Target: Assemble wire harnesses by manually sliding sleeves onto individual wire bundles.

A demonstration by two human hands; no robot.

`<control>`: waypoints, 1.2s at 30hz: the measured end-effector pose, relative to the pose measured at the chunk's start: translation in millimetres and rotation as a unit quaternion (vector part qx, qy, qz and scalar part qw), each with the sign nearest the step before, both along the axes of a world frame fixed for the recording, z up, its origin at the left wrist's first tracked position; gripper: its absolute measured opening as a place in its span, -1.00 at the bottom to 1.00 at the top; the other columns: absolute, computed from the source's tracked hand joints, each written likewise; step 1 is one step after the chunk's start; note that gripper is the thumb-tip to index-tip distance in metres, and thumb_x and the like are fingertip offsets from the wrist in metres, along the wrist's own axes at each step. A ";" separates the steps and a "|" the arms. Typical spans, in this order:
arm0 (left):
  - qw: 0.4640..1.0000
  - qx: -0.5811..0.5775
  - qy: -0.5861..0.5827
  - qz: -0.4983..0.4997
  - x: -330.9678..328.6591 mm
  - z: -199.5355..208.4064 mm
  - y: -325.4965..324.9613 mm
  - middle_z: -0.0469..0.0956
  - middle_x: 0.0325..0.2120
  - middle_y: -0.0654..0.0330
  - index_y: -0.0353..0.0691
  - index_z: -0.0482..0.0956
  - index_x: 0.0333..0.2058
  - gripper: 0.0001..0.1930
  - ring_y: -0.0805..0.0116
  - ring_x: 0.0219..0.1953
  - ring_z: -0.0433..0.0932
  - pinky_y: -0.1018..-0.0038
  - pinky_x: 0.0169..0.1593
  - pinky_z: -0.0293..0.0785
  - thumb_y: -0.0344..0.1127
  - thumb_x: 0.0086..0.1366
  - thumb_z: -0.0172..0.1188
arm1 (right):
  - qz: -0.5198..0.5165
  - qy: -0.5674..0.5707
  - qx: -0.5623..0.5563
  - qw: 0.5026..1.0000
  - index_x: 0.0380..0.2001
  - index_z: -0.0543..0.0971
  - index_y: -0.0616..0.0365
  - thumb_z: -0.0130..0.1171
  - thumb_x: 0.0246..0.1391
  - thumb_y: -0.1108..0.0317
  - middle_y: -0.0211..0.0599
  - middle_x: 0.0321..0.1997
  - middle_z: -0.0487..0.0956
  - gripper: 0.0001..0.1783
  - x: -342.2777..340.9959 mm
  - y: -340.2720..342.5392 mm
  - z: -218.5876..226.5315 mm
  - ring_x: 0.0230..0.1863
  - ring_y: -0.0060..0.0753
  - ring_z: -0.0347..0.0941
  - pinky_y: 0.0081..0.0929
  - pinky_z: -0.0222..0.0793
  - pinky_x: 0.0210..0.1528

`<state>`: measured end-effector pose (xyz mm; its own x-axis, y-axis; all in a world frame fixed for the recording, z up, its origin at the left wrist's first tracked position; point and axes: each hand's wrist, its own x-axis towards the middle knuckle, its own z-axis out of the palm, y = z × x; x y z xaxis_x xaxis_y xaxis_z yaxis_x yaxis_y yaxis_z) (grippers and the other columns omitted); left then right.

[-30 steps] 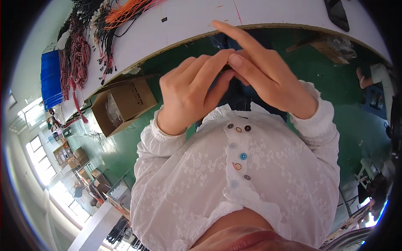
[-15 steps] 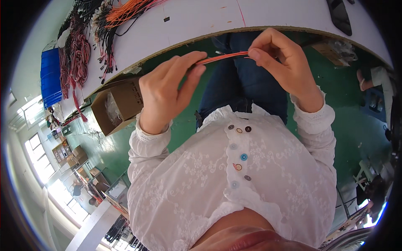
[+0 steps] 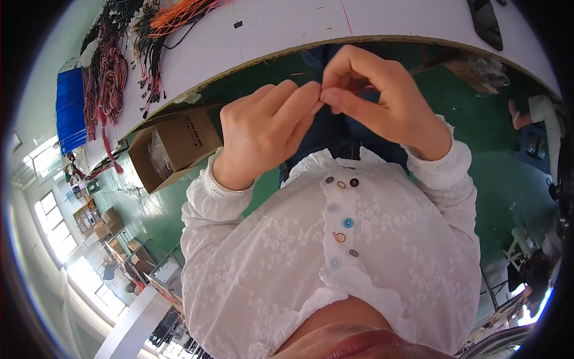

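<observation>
My left hand (image 3: 263, 128) is closed, its knuckles turned up and its fingertips meeting those of my right hand. My right hand (image 3: 388, 99) pinches with thumb and forefinger at that same spot. Between them is the thin bundle of orange-red wires, now almost wholly covered by my fingers. Only a small reddish strip (image 3: 297, 73) shows beyond the left knuckles. Both hands are held over my lap, just short of the table's edge.
The white table (image 3: 287, 24) curves across the top. Black, red and orange cable bundles (image 3: 113, 84) lie at its left, near a blue bin (image 3: 72, 113). Below stands an open cardboard box (image 3: 173, 146). A dark phone-like object (image 3: 485, 24) rests at far right; another person's leg (image 3: 544, 131) shows beyond.
My hands have come together: the left moved right, the right moved slightly left. The stretch of orange-red wires visible between them before is now hidden by my fingers.
</observation>
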<state>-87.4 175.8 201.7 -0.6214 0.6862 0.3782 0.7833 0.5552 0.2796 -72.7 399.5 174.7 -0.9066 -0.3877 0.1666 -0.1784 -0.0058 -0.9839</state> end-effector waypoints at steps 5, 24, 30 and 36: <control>0.997 0.054 -0.004 0.054 -9.7 0.5 -18.0 0.50 -0.57 0.26 -0.17 0.61 -0.26 -0.85 0.28 -0.59 0.51 0.41 -0.54 0.41 -0.43 0.19 0.36 | 0.007 -0.062 -0.065 0.996 -0.17 0.49 0.17 0.17 0.34 0.30 -0.42 -0.24 0.52 -0.83 -4.1 25.2 -20.0 -0.31 -0.62 0.45 -0.62 0.39 -0.21; 0.999 0.041 -0.005 -0.014 -8.0 -3.4 -9.6 0.54 -0.54 0.27 -0.18 0.60 -0.26 -0.86 0.32 -0.58 0.53 0.42 -0.55 0.40 -0.42 0.20 0.35 | 0.016 0.012 -0.048 0.999 -0.13 0.49 0.23 0.18 0.31 0.37 -0.38 -0.29 0.52 -0.82 -3.5 6.4 -8.5 -0.32 -0.61 0.45 -0.61 0.41 -0.19; 0.998 0.059 0.004 0.019 -6.5 -10.4 -12.1 0.53 -0.54 0.29 -0.16 0.59 -0.26 -0.86 0.35 -0.59 0.52 0.45 -0.56 0.38 -0.42 0.21 0.34 | 0.024 -0.013 0.026 0.999 -0.10 0.50 0.22 0.18 0.32 0.35 -0.43 -0.30 0.51 -0.81 -2.3 24.3 -9.0 -0.33 -0.62 0.43 -0.62 0.41 -0.20; 0.999 0.044 -0.003 -0.015 -6.8 -7.3 -2.7 0.55 -0.51 0.27 -0.20 0.59 -0.24 -0.86 0.34 -0.57 0.53 0.47 -0.53 0.40 -0.41 0.24 0.32 | 0.004 0.026 -0.001 1.000 -0.20 0.56 0.21 0.22 0.29 0.37 -0.43 -0.30 0.56 -0.86 -2.3 6.1 -3.3 -0.27 -0.61 0.50 -0.64 0.40 -0.21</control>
<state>-94.2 173.2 194.5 -0.6032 0.6690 0.4343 0.7976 0.5041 0.3312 -75.0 405.7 171.4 -0.8938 -0.3943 0.2137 -0.2283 -0.0101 -0.9735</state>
